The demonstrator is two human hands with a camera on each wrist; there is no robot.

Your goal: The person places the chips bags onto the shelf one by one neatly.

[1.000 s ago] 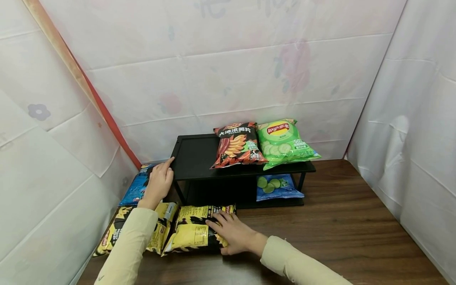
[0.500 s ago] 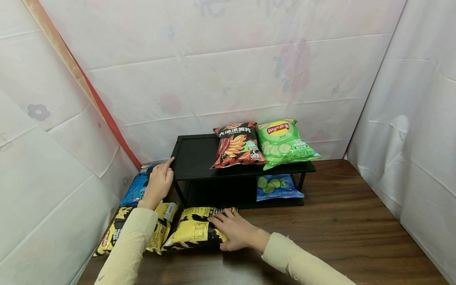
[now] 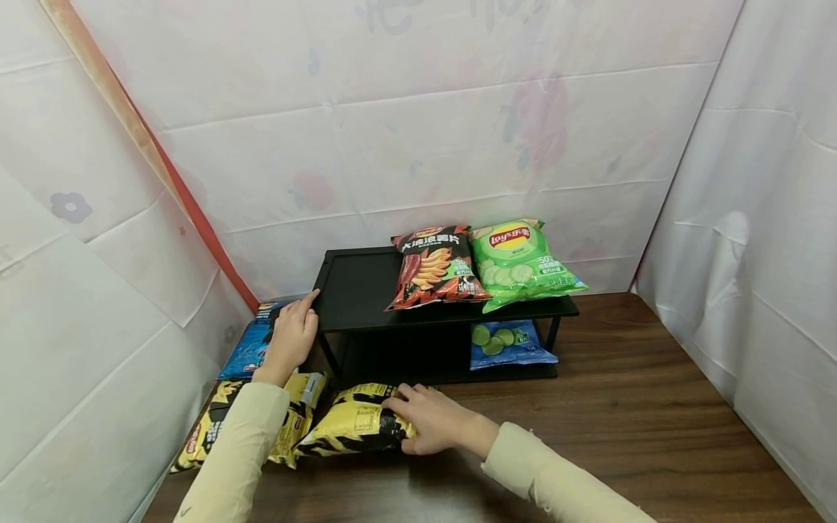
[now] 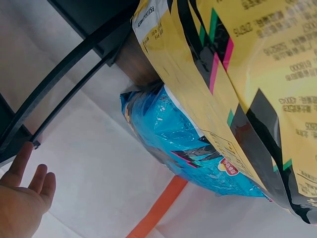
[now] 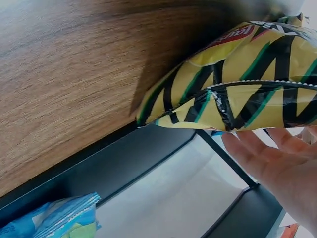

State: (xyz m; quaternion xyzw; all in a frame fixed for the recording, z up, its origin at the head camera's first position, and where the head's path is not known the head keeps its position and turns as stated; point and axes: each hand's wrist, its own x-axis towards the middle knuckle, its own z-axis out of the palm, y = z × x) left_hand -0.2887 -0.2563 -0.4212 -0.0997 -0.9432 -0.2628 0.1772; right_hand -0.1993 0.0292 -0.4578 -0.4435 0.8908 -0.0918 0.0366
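Note:
My right hand (image 3: 431, 420) grips the right end of a yellow-and-black chip bag (image 3: 353, 430) in front of the shelf, its fingers over the top. In the right wrist view the striped bag (image 5: 218, 101) bulges, one corner by the shelf's lower edge. My left hand (image 3: 292, 340) reaches to the left front corner of the black two-tier shelf (image 3: 356, 280), index finger extended along its edge. The left wrist view has those fingers straight, a fingertip at the black frame. Another yellow chip bag (image 3: 212, 418) lies partly hidden under my left forearm.
A blue chip bag (image 3: 245, 350) lies left of the shelf. On the top tier rest a red-and-black chip bag (image 3: 434, 269) and a green one (image 3: 519, 265). A blue lime-pictured bag (image 3: 510, 345) sits on the lower tier. White cloth (image 3: 392, 145) encloses the wooden table (image 3: 628, 407).
The right end of the yellow bag under my right hand has risen and bunched up, and its right edge has shifted slightly left. My left hand stays at the shelf corner.

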